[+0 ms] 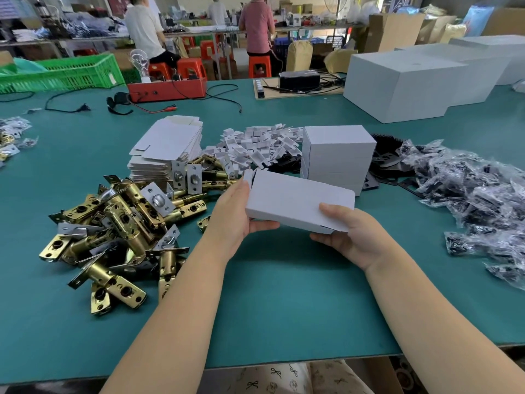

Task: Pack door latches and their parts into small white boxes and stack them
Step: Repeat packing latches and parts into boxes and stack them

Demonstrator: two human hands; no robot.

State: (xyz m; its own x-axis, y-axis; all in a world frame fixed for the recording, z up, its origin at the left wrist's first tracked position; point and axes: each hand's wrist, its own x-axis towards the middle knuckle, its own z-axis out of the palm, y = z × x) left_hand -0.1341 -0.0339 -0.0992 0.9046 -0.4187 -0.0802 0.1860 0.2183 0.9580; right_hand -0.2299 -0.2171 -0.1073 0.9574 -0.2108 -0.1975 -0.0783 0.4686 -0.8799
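Small white box (298, 201), closed, is held clear above the green table (284, 302), tilted, just in front of the stack of white boxes (338, 155). Left hand (235, 220) grips its left end, thumb underneath, fingers curled round. Right hand (352, 237) grips its right end, thumb on top. Left of the stack: white inserts (255, 146), flat box blanks (167, 149), brass latches (119, 231). Right of it: bagged black parts (477, 200).

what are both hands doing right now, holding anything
Left hand: grips the left end of the small white box, thumb underneath.
Right hand: grips the same box's right end, fingers curled round it.
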